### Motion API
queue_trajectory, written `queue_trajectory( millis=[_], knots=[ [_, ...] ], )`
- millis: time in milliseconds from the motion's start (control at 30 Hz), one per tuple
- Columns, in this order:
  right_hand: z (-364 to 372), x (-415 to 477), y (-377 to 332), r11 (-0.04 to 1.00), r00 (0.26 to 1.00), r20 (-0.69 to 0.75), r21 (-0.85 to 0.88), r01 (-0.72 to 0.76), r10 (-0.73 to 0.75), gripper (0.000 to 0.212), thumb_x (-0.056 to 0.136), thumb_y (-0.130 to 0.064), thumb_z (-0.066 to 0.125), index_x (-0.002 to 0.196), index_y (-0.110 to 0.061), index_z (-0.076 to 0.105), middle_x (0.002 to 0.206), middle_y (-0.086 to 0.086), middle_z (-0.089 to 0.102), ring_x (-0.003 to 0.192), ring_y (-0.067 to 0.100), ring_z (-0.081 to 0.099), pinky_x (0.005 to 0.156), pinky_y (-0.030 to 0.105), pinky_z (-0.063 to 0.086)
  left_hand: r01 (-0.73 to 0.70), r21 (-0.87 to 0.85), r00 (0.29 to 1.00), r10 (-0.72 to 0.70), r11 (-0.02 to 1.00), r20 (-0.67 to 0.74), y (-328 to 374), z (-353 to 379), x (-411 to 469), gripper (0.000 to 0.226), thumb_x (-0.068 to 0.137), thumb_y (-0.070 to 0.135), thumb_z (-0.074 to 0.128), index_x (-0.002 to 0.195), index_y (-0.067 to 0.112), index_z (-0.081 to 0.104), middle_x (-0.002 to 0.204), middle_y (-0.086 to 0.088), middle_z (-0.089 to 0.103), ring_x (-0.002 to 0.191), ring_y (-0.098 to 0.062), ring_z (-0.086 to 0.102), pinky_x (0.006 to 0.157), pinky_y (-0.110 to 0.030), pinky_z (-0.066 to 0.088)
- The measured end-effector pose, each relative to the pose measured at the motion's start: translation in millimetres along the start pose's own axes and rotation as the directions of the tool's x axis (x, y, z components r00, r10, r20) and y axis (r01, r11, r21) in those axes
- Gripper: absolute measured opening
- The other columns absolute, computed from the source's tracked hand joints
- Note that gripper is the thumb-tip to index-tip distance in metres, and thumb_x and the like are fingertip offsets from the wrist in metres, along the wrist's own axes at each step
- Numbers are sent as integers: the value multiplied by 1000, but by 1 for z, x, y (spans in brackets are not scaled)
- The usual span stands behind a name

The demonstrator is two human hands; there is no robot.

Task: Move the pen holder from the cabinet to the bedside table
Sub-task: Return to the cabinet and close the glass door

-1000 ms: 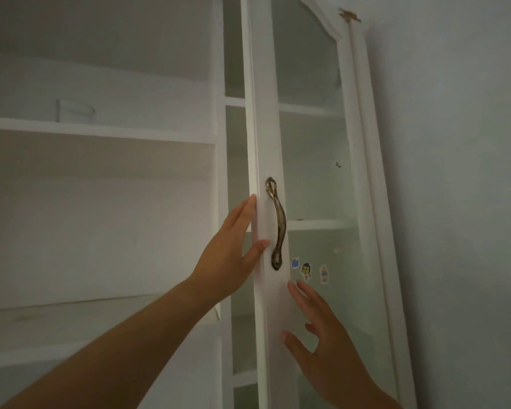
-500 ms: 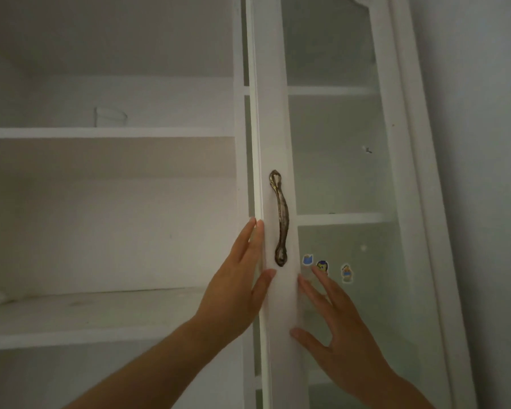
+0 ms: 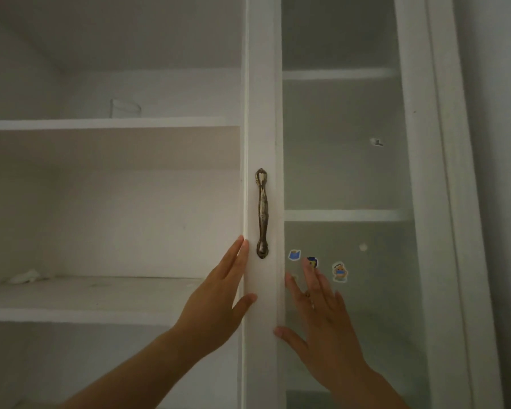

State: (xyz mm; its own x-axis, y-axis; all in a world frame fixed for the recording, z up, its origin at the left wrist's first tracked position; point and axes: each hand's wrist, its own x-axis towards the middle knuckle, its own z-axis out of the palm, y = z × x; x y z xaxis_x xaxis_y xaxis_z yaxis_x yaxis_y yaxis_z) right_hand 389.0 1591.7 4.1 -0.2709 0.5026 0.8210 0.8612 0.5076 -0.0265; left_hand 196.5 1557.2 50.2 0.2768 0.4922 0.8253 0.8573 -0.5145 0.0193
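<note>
White-painted wood fills the view: the door (image 3: 263, 113) of the cabinet (image 3: 101, 216) now looks almost flush, and the gap that showed along its left edge a second ago has closed, so it seems to be getting pushed to. The left hand (image 3: 219, 305) lies against that edge below the handle (image 3: 262, 214), fingers (image 3: 236, 261) straight, thumb on the front face. The right hand (image 3: 322, 320) presses flat on frame and glass, fingers spread up to the stickers (image 3: 340, 271). Neither grasps anything. Left of the door the cabinet stands open, so I judge the way clear, the reach not begun. The pen holder (image 3: 125, 108), a small pale cup, stands on the upper shelf (image 3: 71, 124), about midway along its front edge, up and left of the left fingertips, well apart
</note>
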Motion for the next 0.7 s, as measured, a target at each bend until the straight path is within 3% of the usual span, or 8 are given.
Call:
queue_trajectory(
  millis=[100, 200, 300, 367, 467, 567, 700],
  knots=[
    [1, 0, 3, 999, 997, 63, -22, 45, -44, 91, 80, -64, 41, 127, -46, -35, 141, -12, -43, 131, 11, -35, 109, 41, -7, 28, 60, 999, -30, 998, 30, 0, 2, -7, 86, 88, 43, 48, 131, 35, -26, 141, 23, -26, 133, 2, 2, 102, -16, 17],
    [-4, -1, 8, 995, 990, 105, 28, 95, -98, 95, 80, -56, 53, 132, -45, -27, 138, -15, -46, 128, 8, -40, 108, 39, -11, 50, 87, 999, -51, 995, 5, 3, 4, -9, 87, 87, 43, 50, 132, 37, -24, 143, 21, -23, 137, -4, 9, 103, -22, 26],
    [-5, -3, 21, 988, 981, 126, 59, 140, -146, 98, 79, -45, 61, 134, -49, -19, 142, -18, -40, 131, 5, -34, 112, 37, -7, 0, 140, 998, 9, 990, -63, 11, 7, -12, 91, 83, 41, 58, 140, 35, -13, 148, 18, -10, 132, -3, 12, 97, -24, 28],
    [-6, -2, 26, 986, 980, 114, 41, 161, -164, 102, 77, -43, 64, 132, -51, -22, 144, -18, -37, 134, 6, -29, 113, 36, -4, -43, 184, 998, 52, 982, -41, 16, 11, -15, 92, 81, 41, 61, 141, 35, -9, 149, 14, -4, 131, -4, 12, 97, -27, 25],
    [-4, 0, 31, 987, 982, 96, 26, 158, -160, 104, 75, -42, 68, 138, -45, -15, 147, -17, -31, 138, 8, -21, 114, 38, 1, -95, 217, 995, 88, 972, 40, 25, 17, -18, 88, 85, 43, 54, 137, 39, -17, 148, 15, -13, 136, -6, 0, 106, -29, 17],
    [-3, 2, 38, 993, 991, 77, -23, 112, -110, 106, 72, -43, 70, 138, -45, -13, 148, -17, -30, 137, 11, -24, 114, 42, 3, -103, 253, 993, 82, 962, 89, 35, 19, -15, 81, 90, 44, 45, 131, 38, -24, 143, 16, -26, 132, -3, -17, 109, -25, 3],
    [-5, 0, 48, 996, 997, 60, -83, 43, -38, 112, 71, -51, 67, 135, -44, -24, 146, -16, -33, 134, 13, -31, 110, 43, -2, -52, 276, 994, 23, 960, 106, 39, 29, -7, 80, 90, 46, 42, 128, 33, -28, 141, 13, -30, 131, -6, -25, 113, -28, -2]
  ],
)
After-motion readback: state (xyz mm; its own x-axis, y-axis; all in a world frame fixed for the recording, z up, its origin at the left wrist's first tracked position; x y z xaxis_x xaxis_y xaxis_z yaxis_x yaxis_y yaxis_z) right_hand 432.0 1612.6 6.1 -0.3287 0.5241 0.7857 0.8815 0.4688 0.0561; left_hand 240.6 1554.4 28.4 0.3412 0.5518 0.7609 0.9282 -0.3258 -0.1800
